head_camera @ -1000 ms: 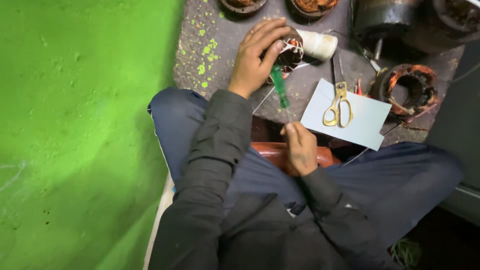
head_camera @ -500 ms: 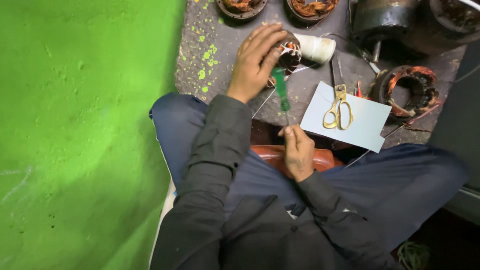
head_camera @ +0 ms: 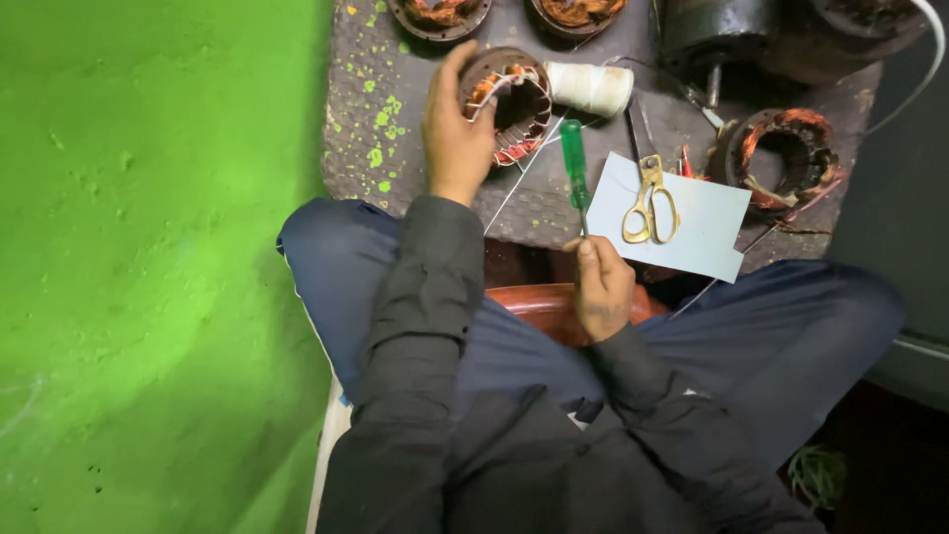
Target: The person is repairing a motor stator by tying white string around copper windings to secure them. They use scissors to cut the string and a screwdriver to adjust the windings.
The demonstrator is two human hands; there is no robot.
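Fingers of the left hand [head_camera: 457, 138] are curling around the near-left rim of a round motor stator [head_camera: 509, 104], gripping it where it is sitting on the grey speckled mat [head_camera: 381, 119]. Copper windings and white binding thread are showing inside the stator's ring. Fingers of the right hand [head_camera: 601, 287] are closing in a fist around the lower shaft of a green-handled screwdriver [head_camera: 573, 170], which is standing nearly upright with its handle pointing toward 12 o'clock.

From the stator, a spool of white thread [head_camera: 591, 87] is lying just beside it at 3 o'clock, and a thin white strand is running from the stator down toward 6 o'clock. A pale blue sheet of card [head_camera: 702, 222] is lying at 4 o'clock from the stator, just right of the screwdriver, with gold-coloured scissors [head_camera: 649, 203] resting on it. Another wound stator [head_camera: 786, 158] is sitting at 3 o'clock, well beyond the card. Two more round wound parts are showing at the top edge, at 11 and 1 o'clock.

The person is sitting cross-legged in dark blue trousers and a dark jacket. A bright green wall [head_camera: 148, 267] is filling the left side.
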